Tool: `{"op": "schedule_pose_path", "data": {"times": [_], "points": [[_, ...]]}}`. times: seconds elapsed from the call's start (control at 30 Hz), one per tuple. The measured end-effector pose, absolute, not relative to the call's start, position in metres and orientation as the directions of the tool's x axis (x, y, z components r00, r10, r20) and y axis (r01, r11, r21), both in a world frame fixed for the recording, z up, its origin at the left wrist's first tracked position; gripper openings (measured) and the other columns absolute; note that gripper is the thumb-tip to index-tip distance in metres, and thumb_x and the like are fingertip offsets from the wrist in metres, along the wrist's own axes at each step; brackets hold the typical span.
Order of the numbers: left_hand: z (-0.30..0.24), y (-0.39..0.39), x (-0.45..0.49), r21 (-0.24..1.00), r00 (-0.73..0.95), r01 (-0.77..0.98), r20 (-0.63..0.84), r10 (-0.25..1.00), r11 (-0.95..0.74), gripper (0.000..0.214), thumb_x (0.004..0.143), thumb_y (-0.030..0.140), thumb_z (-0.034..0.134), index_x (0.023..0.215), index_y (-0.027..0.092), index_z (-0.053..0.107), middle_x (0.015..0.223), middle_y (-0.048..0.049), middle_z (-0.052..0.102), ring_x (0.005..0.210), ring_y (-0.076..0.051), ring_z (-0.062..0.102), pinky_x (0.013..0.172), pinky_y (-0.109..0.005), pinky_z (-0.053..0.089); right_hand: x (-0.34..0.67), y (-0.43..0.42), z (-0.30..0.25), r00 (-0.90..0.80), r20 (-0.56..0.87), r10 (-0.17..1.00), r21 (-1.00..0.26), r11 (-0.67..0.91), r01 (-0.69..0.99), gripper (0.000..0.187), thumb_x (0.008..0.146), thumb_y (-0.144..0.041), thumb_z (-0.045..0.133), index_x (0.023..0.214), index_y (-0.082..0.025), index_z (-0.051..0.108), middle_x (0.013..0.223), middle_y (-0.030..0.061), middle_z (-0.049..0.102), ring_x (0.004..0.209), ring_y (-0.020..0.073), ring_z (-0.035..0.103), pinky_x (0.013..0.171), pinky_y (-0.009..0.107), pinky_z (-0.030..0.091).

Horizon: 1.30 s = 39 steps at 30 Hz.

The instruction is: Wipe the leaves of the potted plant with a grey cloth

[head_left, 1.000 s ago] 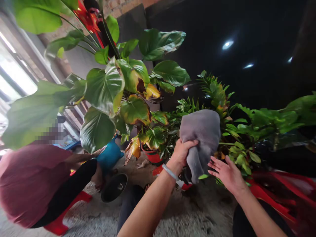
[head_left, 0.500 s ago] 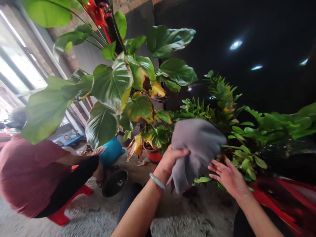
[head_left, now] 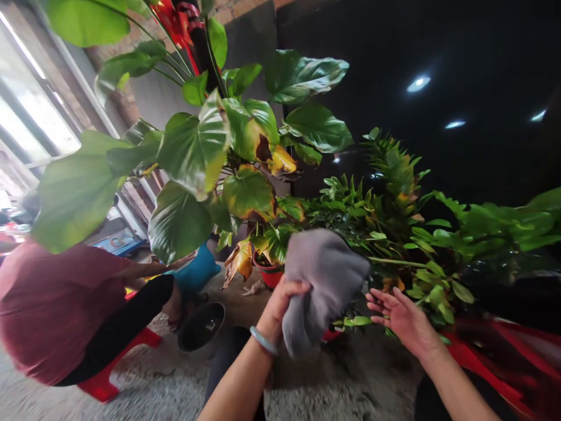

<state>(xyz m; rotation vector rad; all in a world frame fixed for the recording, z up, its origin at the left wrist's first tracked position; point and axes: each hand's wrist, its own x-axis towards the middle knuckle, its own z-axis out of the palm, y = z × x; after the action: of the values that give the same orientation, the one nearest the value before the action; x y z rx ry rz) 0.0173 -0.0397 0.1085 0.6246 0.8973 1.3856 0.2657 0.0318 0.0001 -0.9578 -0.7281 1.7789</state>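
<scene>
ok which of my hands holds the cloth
Your left hand, the one with the bracelet, grips the cloth; your right hand is open beside it.

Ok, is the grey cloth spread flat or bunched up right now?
Bunched up: the left hand grips the grey cloth at one side, with creases around the thumb and a loose end hanging below.

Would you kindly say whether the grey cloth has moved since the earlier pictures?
Yes, the grey cloth has moved left and lower, judged against the red pot.

No readable lettering, numbers or signs anywhere.
</scene>
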Motion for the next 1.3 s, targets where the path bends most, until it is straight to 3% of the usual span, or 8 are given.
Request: {"op": "schedule_pose_path", "data": {"times": [0.17, 0.37, 0.47, 0.67, 0.9, 1.03, 1.2, 1.3], "points": [[0.116, -0.018, 0.022, 0.705, -0.214, -0.703, -0.333, 0.918, 0.092, 0.013, 0.063, 0.023, 0.07, 0.072, 0.013, 0.069, 0.057, -0.0032, 0.069, 0.054, -0.018, 0.065, 0.065, -0.03, 0.055, 0.261, 0.03, 0.003, -0.218, -0.254, 0.942, -0.804, -0.331, -0.494, 0.043, 0.067, -0.062, 0.066, 0.084, -0.024, 0.079, 0.097, 0.0114, 0.078, 0.095, 0.0326, 0.067, 0.073, 0.041, 0.051], [0.032, -0.073, 0.039, 0.73, 0.09, -0.578, -0.388, 0.917, 0.365, 0.028, 0.048, 0.01, 0.064, 0.074, 0.014, 0.072, 0.06, -0.0031, 0.072, 0.056, -0.022, 0.067, 0.058, -0.031, 0.051, 0.266, 0.027, 0.003, -0.204, -0.279, 0.938, -0.822, -0.344, -0.454, 0.044, 0.069, -0.064, 0.064, 0.083, -0.025, 0.079, 0.099, 0.012, 0.078, 0.099, 0.0336, 0.066, 0.074, 0.043, 0.051], [0.05, -0.077, 0.023, 0.756, 0.067, -0.596, -0.287, 0.956, 0.269, 0.029, 0.045, 0.007, 0.065, 0.073, 0.014, 0.072, 0.065, -0.0028, 0.074, 0.065, -0.023, 0.069, 0.063, -0.03, 0.053, 0.268, 0.027, 0.004, -0.232, -0.282, 0.931, -0.818, -0.36, -0.449, 0.043, 0.068, -0.061, 0.064, 0.082, -0.023, 0.08, 0.097, 0.0127, 0.078, 0.094, 0.032, 0.067, 0.073, 0.042, 0.051], [0.129, -0.02, -0.009, 0.633, -0.326, -0.77, -0.286, 0.901, -0.077, 0.008, 0.068, 0.019, 0.065, 0.076, 0.018, 0.066, 0.059, 0.0011, 0.07, 0.052, -0.014, 0.064, 0.056, -0.024, 0.052, 0.26, 0.027, 0.01, -0.231, -0.29, 0.929, -0.799, -0.368, -0.476, 0.037, 0.068, -0.055, 0.064, 0.08, -0.024, 0.079, 0.093, 0.0106, 0.079, 0.089, 0.03, 0.068, 0.07, 0.039, 0.051], [0.041, -0.072, 0.012, 0.551, -0.111, -0.735, -0.674, 0.73, 0.396, 0.009, 0.068, 0.02, 0.059, 0.059, 0.017, 0.06, 0.041, -0.0045, 0.06, 0.036, -0.018, 0.055, 0.042, -0.028, 0.044, 0.26, 0.026, 0.01, -0.212, -0.322, 0.923, -0.819, -0.384, -0.427, 0.035, 0.069, -0.054, 0.062, 0.08, -0.025, 0.079, 0.096, 0.0114, 0.078, 0.092, 0.0307, 0.067, 0.071, 0.04, 0.052], [0.048, -0.088, -0.004, 0.552, -0.084, -0.768, -0.591, 0.803, 0.326, 0.008, 0.063, 0.023, 0.059, 0.059, 0.017, 0.062, 0.044, -0.0028, 0.062, 0.042, -0.018, 0.058, 0.047, -0.028, 0.046, 0.262, 0.027, 0.006, -0.245, -0.276, 0.929, -0.821, -0.361, -0.442, 0.038, 0.067, -0.056, 0.064, 0.083, -0.025, 0.079, 0.099, 0.0124, 0.078, 0.095, 0.0333, 0.066, 0.075, 0.044, 0.05], [0.128, -0.036, -0.027, 0.708, -0.359, -0.705, -0.297, 0.885, -0.049, 0.012, 0.061, 0.018, 0.065, 0.073, 0.016, 0.065, 0.059, -0.0004, 0.069, 0.051, -0.015, 0.062, 0.056, -0.026, 0.05, 0.255, 0.029, 0.004, -0.274, -0.235, 0.932, -0.818, -0.343, -0.462, 0.039, 0.064, -0.056, 0.067, 0.086, -0.026, 0.08, 0.105, 0.0118, 0.077, 0.106, 0.0362, 0.064, 0.079, 0.047, 0.05], [0.129, -0.014, -0.023, 0.753, -0.418, -0.658, -0.364, 0.833, -0.001, 0.006, 0.064, 0.014, 0.061, 0.07, 0.015, 0.062, 0.051, -0.0014, 0.066, 0.044, -0.015, 0.059, 0.052, -0.027, 0.049, 0.251, 0.029, 0.004, -0.283, -0.233, 0.93, -0.821, -0.344, -0.455, 0.041, 0.062, -0.057, 0.068, 0.089, -0.028, 0.08, 0.113, 0.011, 0.075, 0.113, 0.0374, 0.061, 0.084, 0.049, 0.049]]}}
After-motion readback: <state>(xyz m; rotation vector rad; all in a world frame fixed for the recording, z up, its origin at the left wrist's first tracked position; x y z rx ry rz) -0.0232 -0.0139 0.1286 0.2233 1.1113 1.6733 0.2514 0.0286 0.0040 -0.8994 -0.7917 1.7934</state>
